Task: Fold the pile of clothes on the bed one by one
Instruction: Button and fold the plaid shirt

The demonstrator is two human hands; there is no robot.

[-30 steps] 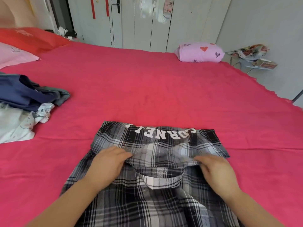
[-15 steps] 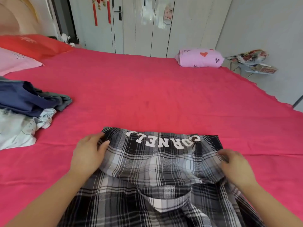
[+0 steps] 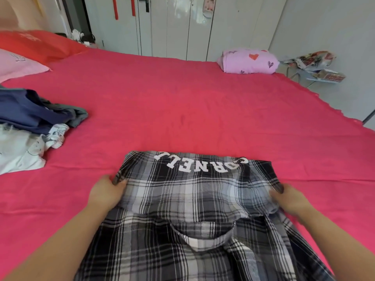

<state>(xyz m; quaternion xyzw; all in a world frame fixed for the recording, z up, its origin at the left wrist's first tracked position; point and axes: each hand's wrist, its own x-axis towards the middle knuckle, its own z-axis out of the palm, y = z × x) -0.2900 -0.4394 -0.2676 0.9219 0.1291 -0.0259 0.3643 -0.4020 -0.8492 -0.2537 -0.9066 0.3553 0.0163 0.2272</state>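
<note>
Left hand and right hand slid outward; each grip pinches plaid shirt fold, stretched between them.

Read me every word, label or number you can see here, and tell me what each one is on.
"CORNELL": white letters on the plaid shirt, upside down to the camera; the last letter is partly cut off at the fold.
Mark on the pink pillow: too faint to read.
Sticker on the wardrobe door: too small to read.
Print on the packets at the far right: blurred.

White wardrobe doors, pale wall
</note>
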